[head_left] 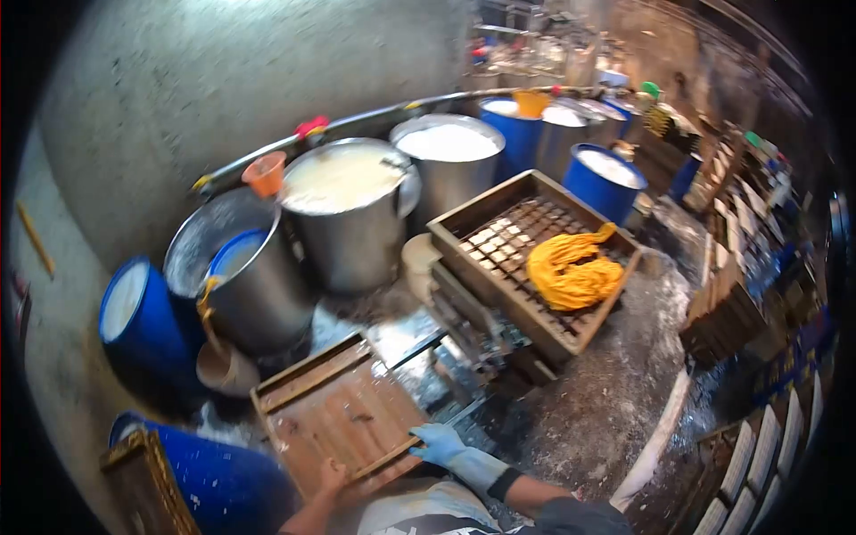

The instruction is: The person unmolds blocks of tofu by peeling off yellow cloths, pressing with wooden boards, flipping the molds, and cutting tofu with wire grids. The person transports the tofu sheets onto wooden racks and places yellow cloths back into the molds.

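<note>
A shallow wooden tray (pixel 343 419) with raised edges is tilted in front of my body, at the lower middle. My left hand (pixel 333 479), bare, is closed on its near left side. On the tray's right edge lies my right hand (pixel 439 444) in a light blue glove, fingers wrapped round the rim. Small dark spots and wet patches show on the tray's boards. Beyond it stands a larger wooden frame (pixel 499 267) with a grid bottom, and a bundled yellow-orange cloth (pixel 575 272) lies on the grid.
Large metal drums (pixel 348 236) with pale liquid line the wall, along with blue barrels (pixel 138 325). An orange bucket (pixel 265 176) hangs by a pipe. A beige bucket (pixel 227 367) stands at left. Wooden crates (pixel 724 312) and slatted racks (pixel 753 455) are at right.
</note>
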Demonstrator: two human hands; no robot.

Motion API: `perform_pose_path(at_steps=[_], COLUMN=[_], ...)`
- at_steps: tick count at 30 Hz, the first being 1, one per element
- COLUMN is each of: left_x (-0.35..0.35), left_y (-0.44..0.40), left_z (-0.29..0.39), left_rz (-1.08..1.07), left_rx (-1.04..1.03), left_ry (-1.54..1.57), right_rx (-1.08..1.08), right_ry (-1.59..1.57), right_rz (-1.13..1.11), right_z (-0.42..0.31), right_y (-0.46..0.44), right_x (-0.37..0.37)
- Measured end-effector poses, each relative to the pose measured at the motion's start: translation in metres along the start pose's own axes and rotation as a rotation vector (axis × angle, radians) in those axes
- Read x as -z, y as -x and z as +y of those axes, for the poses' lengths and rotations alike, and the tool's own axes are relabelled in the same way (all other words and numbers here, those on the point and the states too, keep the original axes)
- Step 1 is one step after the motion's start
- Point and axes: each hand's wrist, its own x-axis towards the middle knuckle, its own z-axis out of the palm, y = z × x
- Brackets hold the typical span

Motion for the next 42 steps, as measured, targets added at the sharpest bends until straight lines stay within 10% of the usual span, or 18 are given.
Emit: perform_pose_path(at_steps=[4, 8, 11, 16, 17, 29, 42], left_x=[0.039, 0.046, 0.037, 0.052, 0.063, 0.067, 0.038], left_y=[0.064, 0.073, 0.068, 0.061, 0.059, 0.073, -0.004], left_z=[-0.077, -0.142, -0.168, -0.151, -0.144, -0.098, 0.301], left_rz=[0.568, 0.339, 0.356, 0.557, 0.329, 0.469, 0.188], left_rx=[0.376, 0.469, 0.488, 0.297, 0.43, 0.488, -0.368], left_ry=[-0.2, 0.493, 0.383, 0.215, 0.426, 1.191, 1.041], right_rx=[0.272, 0.278, 0.331, 0.336, 0.364, 0.66, 0.473], right_ry=[0.5, 0.676, 0.708, 0.728, 0.682, 0.797, 0.821], right_rz=[-0.454, -0.709, -0.905, -0.952, -0.932, -0.705, 0.064], right_z=[0.005, 0.011, 0.004, -0.015, -0.023, -0.221, -0.06], right_y=[-0.038, -0.063, -0.068, -0.084, -0.089, -0.133, -0.048], right_x=[-0.104, -0.159, -0.167, -0.154, -0.144, 0.024, 0.327])
